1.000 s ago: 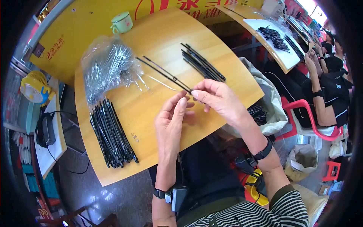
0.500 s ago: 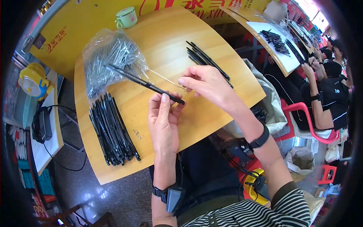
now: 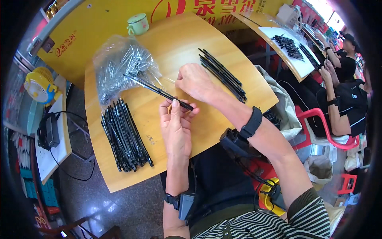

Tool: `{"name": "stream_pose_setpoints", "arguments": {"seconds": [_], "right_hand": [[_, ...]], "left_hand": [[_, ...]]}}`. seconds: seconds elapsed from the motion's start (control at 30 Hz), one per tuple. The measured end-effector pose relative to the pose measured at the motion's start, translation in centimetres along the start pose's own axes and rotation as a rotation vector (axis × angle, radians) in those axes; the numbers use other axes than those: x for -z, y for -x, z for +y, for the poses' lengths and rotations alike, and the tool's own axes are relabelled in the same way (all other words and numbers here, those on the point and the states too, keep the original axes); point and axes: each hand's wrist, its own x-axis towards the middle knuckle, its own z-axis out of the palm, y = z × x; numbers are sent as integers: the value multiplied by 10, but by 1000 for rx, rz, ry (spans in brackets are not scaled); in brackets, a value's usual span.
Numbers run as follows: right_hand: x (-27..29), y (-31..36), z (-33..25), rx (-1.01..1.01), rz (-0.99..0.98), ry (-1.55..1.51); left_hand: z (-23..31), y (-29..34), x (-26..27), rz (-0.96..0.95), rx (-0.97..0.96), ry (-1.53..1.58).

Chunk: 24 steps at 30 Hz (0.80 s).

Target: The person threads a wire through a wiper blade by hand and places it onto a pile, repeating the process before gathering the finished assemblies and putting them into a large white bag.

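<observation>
A slim black plastic strip (image 3: 153, 90) slants across the table, its near end in my left hand (image 3: 176, 121), thumb on top. My right hand (image 3: 195, 83) is closed with its fingers curled under, up and right of the strip. A thin pale metal rod (image 3: 168, 80) shows faintly at its left side and runs toward the bag; its held end is hidden. A clear plastic bag (image 3: 119, 65) full of thin metal rods lies beyond my left hand. Left of that hand lies a thick bundle of black strips (image 3: 125, 137), and a smaller row of them (image 3: 223, 73) is at the right.
A green lidded cup (image 3: 138, 24) stands at the table's far edge. Left is a yellow fan (image 3: 41, 85) on a side table. A white woven sack (image 3: 284, 107) is beside the table's right edge. Two people sit farther right, near a red chair (image 3: 324, 123).
My right hand has moved left and away from me, off the near end of the black strip. My left hand keeps its hold on the strip. The view has shifted slightly.
</observation>
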Motion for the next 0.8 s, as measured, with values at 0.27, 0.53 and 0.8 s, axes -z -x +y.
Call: {"name": "stream_pose_setpoints", "arguments": {"seconds": [0.27,0.53,0.8], "right_hand": [[39,42,10,-17,-93,-87],[50,54,25,-205,-131,-920],[18,46,26,-217,29,-1473]], "left_hand": [[1,2,-2,34,29,-46],[4,2,-6,17,3,-148],[8,7,-2,34,-39,-158]]}}
